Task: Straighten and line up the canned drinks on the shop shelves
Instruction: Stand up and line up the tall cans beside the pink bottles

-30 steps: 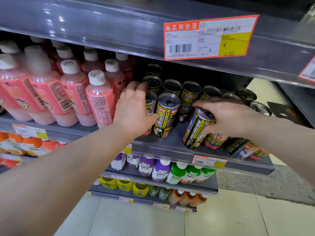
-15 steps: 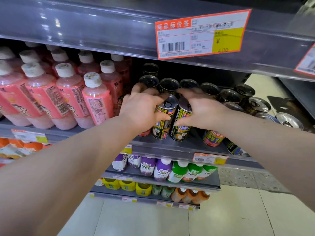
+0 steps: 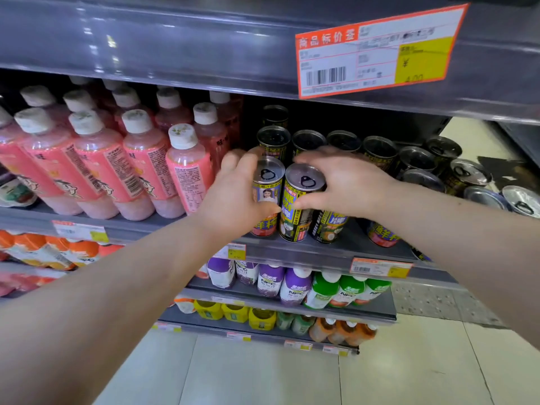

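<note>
Two bare forearms reach in from below toward the middle shelf [image 3: 321, 254], and both hands meet at its front edge. The left hand [image 3: 233, 197] is wrapped round the side of a can with a portrait label [image 3: 266, 185], thumb at the front and fingers curled behind it. The right hand [image 3: 347, 182] grips the yellow-and-black can [image 3: 301, 213] next to it, fingers arched over the far rim and thumb pressed on the label. The two cans stand upright and touch side by side, pull tabs facing up. Just right of them, under the right wrist, stands another yellow-and-black can [image 3: 328, 228]. Behind the pair, further cans [image 3: 273, 138] run back into the dark of the shelf, with a looser cluster [image 3: 470, 173] spreading off to the right. Left of the cans, pink bottles with white caps [image 3: 187, 171] fill the same shelf. On the edge of the shelf above hangs an orange-bordered price tag [image 3: 377, 51].
</note>
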A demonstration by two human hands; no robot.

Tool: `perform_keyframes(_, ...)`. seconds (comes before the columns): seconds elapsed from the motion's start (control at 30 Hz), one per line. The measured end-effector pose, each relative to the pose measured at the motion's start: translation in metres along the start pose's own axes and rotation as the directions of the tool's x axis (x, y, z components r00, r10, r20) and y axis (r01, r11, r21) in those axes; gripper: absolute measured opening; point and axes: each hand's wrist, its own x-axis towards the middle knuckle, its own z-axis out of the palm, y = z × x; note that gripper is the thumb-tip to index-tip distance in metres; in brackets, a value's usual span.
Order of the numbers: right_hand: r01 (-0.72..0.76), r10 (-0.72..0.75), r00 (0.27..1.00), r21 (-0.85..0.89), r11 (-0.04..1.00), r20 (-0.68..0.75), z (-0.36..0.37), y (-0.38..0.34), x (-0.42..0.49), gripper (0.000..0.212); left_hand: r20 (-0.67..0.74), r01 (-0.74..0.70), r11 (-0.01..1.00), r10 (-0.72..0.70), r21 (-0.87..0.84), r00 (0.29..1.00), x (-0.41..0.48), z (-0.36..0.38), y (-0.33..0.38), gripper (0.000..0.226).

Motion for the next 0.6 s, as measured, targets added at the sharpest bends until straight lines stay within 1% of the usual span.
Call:
perform_keyframes(0.03,0.022,-0.022,1.0,0.033,0.999,-0.008,-0.001,0.0,0.001,0.058,0.007,0.033,0.997,-0.032,-0.07,0.999,0.0,0.002,-0.002,0.083)
perform_keyframes(0.1,0.052,-0.052,0.999,0.116,0.992,0.001,-0.003,0.0,0.001,0.053,-0.006,0.048,0.992,-0.049,-0.12,0.999,0.002,0.006,-0.004,0.07)
perform_keyframes(0.2,0.063,-0.071,0.997,0.171,0.983,0.037,-0.003,0.003,0.003,0.058,-0.028,0.042,0.993,-0.046,-0.111,0.999,0.006,0.004,-0.004,0.057)
perform_keyframes(0.27,0.059,-0.073,0.995,0.186,0.981,0.067,-0.002,0.006,0.004,0.064,0.011,0.045,0.993,-0.044,-0.11,0.999,0.006,-0.001,-0.003,0.055)
perform_keyframes(0.37,0.034,-0.056,0.992,0.188,0.982,0.117,-0.003,0.008,0.006,0.072,0.073,0.028,0.993,-0.02,-0.114,0.997,0.005,-0.008,-0.002,0.056)
perform_keyframes(0.43,0.018,-0.048,0.989,0.207,0.978,0.141,-0.003,0.007,0.008,0.075,0.086,0.034,0.994,-0.025,-0.107,0.996,0.006,-0.01,0.0,0.062)
perform_keyframes(0.53,-0.011,-0.02,0.986,0.186,0.983,0.165,-0.003,0.005,0.008,0.081,0.014,0.111,0.993,-0.11,-0.038,0.994,0.008,-0.008,0.007,0.086)
perform_keyframes(0.57,-0.031,0.007,0.988,0.154,0.988,0.154,-0.003,0.005,0.007,0.084,-0.01,0.137,0.99,-0.138,-0.012,0.99,0.008,-0.007,0.009,0.088)
perform_keyframes(0.6,-0.052,0.037,0.991,0.12,0.991,0.128,-0.003,0.004,0.006,0.084,-0.018,0.142,0.99,-0.142,0.001,0.99,0.008,-0.007,0.01,0.084)
